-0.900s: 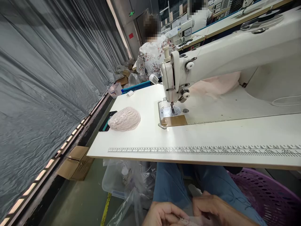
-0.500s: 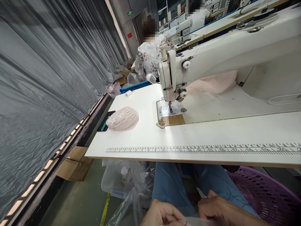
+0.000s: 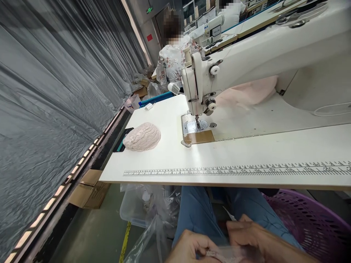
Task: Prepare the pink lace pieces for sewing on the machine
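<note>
Down in my lap, below the table edge, my left hand (image 3: 192, 248) and my right hand (image 3: 253, 237) are both closed on a thin, pale, partly clear piece (image 3: 227, 252) stretched between them; the frame's bottom edge cuts it off. My legs in blue trousers (image 3: 197, 212) are under the hands. On the white table (image 3: 170, 157) above sits a white sewing machine (image 3: 246, 62) with its needle plate (image 3: 193, 128). A pink knitted cap (image 3: 142, 137) lies to the left of the machine. Pale pink fabric (image 3: 249, 93) lies behind the machine's arm.
A printed ruler (image 3: 233, 171) runs along the table's front. A purple perforated basket (image 3: 309, 223) stands at my right, and plastic bags with a clear bin (image 3: 142, 208) are under the table. Grey plastic sheeting (image 3: 55, 80) hangs left. A person in a floral top (image 3: 172, 62) sits ahead.
The view has tilted slightly, so the table and machine sit a little higher. My hands have stayed in my lap, shifting slightly on the pale piece.
</note>
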`<state>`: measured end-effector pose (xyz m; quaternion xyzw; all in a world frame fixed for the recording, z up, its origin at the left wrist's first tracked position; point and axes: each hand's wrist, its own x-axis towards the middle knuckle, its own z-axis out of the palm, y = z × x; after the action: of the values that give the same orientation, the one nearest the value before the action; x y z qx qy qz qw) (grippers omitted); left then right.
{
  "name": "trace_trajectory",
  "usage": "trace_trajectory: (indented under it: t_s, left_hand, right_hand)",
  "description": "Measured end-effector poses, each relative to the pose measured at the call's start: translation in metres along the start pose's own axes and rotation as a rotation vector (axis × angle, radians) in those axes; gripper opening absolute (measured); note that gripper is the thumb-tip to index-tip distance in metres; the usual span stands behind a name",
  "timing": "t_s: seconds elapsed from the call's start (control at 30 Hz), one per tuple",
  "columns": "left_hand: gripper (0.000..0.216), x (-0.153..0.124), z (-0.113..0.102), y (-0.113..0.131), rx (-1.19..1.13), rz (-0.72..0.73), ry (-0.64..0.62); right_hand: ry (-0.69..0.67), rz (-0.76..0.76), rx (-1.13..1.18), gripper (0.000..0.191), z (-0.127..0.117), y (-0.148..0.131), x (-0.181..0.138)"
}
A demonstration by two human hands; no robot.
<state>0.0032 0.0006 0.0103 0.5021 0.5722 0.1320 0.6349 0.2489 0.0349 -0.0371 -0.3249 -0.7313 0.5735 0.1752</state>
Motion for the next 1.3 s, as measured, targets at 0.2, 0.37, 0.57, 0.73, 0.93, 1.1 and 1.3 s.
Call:
trace_trajectory:
  t_s: [0.2, 0.37, 0.57, 0.73, 0.93, 1.1, 1.3]
  left_hand:
    - [0.082, 0.002, -0.006, 0.010, -0.081, -0.025, -0.119]
    - [0.081, -0.006, -0.012, 0.016, -0.142, -0.041, -0.163]
    - [0.064, -0.012, -0.018, 0.023, -0.276, -0.075, -0.251]
    - [0.053, -0.008, -0.009, 0.023, -0.216, -0.075, -0.179]
    - [0.038, -0.006, -0.006, 0.030, -0.181, -0.074, -0.144]
    - [0.063, -0.008, -0.013, 0.028, -0.179, -0.078, -0.206]
    - [0.081, -0.012, -0.023, 0.023, -0.137, -0.164, -0.308]
  right_hand:
    - [-0.085, 0.028, -0.030, 0.023, -0.008, -0.021, 0.003]
    - [-0.113, 0.112, -0.001, 0.018, -0.006, -0.023, 0.002]
    - [-0.086, 0.191, 0.080, 0.028, -0.001, -0.021, 0.003]
    - [-0.147, 0.198, 0.031, 0.035, -0.004, -0.024, 0.005]
    - [-0.150, 0.093, 0.072, 0.037, -0.005, -0.018, 0.001]
    - [-0.164, 0.189, 0.043, 0.019, -0.004, -0.025, 0.002]
    - [-0.064, 0.143, 0.119, 0.021, 0.004, -0.004, -0.001]
